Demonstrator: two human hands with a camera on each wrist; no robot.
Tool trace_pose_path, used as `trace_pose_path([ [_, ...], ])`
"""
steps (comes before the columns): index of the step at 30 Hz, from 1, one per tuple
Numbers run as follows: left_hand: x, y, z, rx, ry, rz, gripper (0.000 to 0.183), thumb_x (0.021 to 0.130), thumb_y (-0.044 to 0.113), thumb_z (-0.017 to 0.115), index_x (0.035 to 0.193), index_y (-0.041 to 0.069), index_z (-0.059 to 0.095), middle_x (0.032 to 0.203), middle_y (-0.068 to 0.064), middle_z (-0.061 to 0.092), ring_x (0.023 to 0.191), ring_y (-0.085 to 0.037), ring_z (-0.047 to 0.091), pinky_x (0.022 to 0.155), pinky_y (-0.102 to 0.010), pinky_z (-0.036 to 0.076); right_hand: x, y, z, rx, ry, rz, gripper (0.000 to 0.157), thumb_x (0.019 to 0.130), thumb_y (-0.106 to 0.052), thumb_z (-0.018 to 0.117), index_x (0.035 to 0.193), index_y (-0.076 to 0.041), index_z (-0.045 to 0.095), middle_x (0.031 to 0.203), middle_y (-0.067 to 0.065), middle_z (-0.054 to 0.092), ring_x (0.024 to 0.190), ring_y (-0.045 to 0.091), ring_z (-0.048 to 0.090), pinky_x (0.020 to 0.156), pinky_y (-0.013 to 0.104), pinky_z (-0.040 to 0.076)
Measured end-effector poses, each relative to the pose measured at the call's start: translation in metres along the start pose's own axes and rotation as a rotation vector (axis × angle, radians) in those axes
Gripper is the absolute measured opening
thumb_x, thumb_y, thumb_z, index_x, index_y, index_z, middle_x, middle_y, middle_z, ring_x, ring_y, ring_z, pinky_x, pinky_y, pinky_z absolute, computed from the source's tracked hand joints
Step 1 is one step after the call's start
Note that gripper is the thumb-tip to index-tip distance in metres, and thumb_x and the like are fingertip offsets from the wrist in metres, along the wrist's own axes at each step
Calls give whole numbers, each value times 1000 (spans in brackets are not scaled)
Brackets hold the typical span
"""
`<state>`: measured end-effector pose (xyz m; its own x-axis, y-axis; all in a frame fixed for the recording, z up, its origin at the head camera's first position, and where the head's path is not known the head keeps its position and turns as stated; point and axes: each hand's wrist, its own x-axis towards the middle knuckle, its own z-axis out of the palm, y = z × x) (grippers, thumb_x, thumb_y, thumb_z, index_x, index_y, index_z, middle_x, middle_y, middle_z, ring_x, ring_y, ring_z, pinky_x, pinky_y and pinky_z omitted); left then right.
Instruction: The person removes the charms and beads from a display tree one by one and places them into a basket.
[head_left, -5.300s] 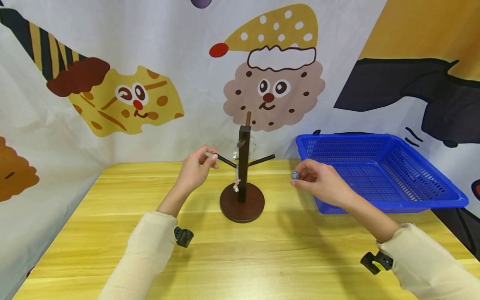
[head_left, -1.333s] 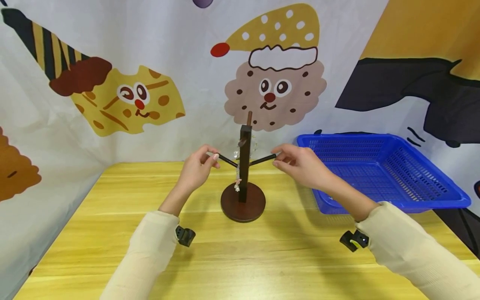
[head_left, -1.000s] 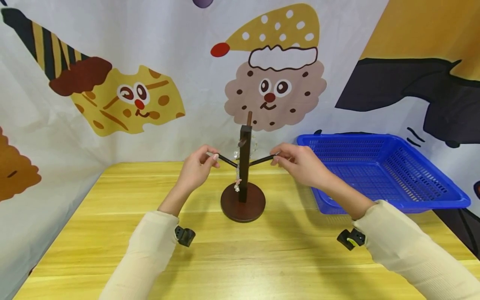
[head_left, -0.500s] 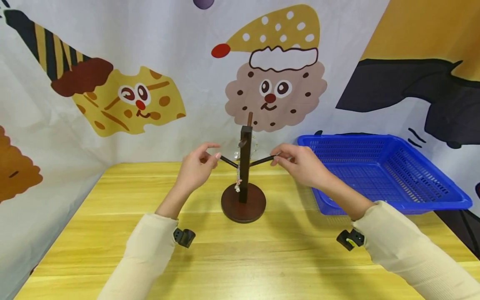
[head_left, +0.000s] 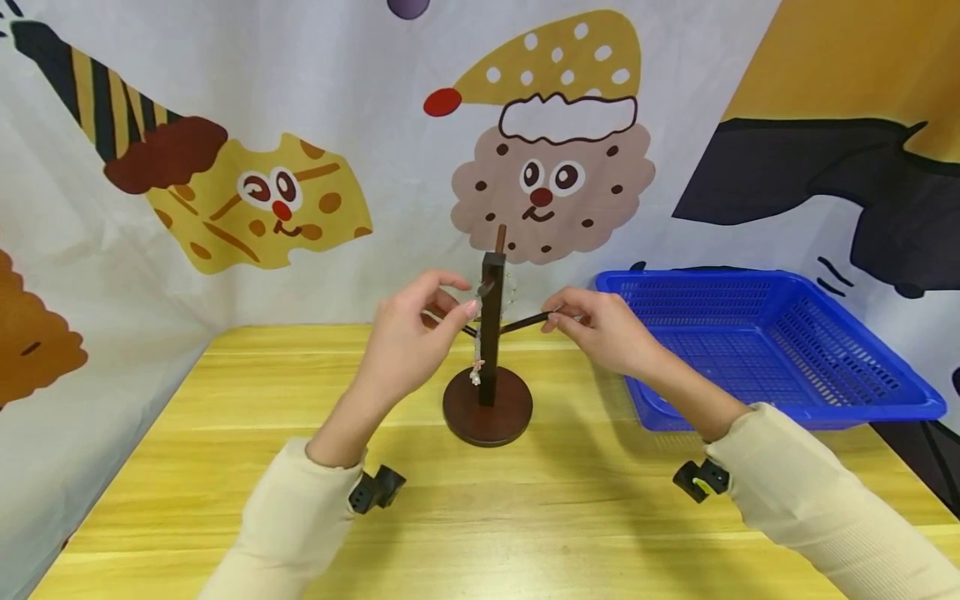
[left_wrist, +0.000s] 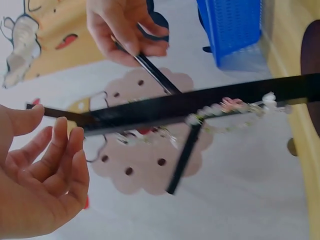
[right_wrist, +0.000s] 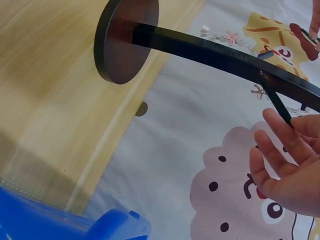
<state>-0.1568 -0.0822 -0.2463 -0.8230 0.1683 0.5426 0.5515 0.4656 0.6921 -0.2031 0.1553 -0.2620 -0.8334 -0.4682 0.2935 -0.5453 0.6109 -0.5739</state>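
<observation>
A dark wooden jewelry stand [head_left: 490, 342] with a round base [head_left: 487, 429] stands upright on the table. My right hand [head_left: 600, 329] pinches the tip of its right peg [head_left: 525, 321] between thumb and fingers. My left hand [head_left: 408, 333] is at the upper front peg [left_wrist: 62, 114], thumb and forefinger apart; in the left wrist view the thumb overlaps the peg's end, and contact is unclear. A beaded bracelet [left_wrist: 215, 110] with a pink flower hangs at the left peg [left_wrist: 184, 160]. Another beaded strand [head_left: 512, 287] hangs behind the post. No blue item shows in my right fingers.
A blue perforated basket [head_left: 750, 350] sits at the table's right rear, close to my right hand. Behind the yellow wooden table [head_left: 225, 467] hangs a white cloth [head_left: 405, 183] printed with cartoon figures.
Earlier my right hand held a small blue item near the basket; it moved left onto the right peg. My left hand let go of the left peg and moved right, toward the upper front peg.
</observation>
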Motion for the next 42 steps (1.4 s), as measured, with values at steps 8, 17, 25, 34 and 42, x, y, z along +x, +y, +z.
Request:
trace_pose_path([
  [8, 0, 14, 5, 71, 37, 63, 18, 89, 15, 63, 103, 4, 61, 72, -4, 64, 63, -14, 60, 66, -30, 50, 1, 0, 0, -15, 9, -14, 13, 92, -2, 55, 100, -1, 65, 91, 11, 69, 87, 26, 63, 71, 40, 48],
  [17, 0, 15, 8, 115, 89, 121, 14, 90, 16, 63, 97, 4, 61, 69, -3, 64, 61, -16, 59, 62, -31, 48, 0, 0, -1, -34, 15, -20, 13, 92, -3, 55, 101, -1, 65, 96, 14, 67, 91, 27, 60, 75, 41, 48],
  [25, 1, 18, 8, 180, 117, 173, 11, 89, 13, 63, 94, 3, 61, 68, -3, 63, 55, -15, 54, 55, -30, 44, 0, 1, -1, -20, 16, -14, 14, 93, -2, 55, 102, -1, 65, 98, 15, 66, 92, 27, 60, 76, 42, 48],
  [34, 1, 20, 5, 169, 122, 186, 9, 88, 8, 62, 94, 1, 61, 67, -4, 62, 57, -17, 56, 62, -31, 49, -3, 1, 1, 10, 22, -33, 13, 92, -2, 56, 101, -1, 65, 96, 14, 66, 89, 26, 61, 75, 40, 50],
  [42, 2, 17, -3, 172, 143, 185, 8, 87, 6, 63, 92, 1, 61, 68, -6, 63, 61, -19, 60, 64, -35, 49, -8, -3, 1, 15, 30, -93, 8, 90, 0, 58, 94, -2, 65, 90, 9, 67, 85, 23, 62, 73, 37, 50],
])
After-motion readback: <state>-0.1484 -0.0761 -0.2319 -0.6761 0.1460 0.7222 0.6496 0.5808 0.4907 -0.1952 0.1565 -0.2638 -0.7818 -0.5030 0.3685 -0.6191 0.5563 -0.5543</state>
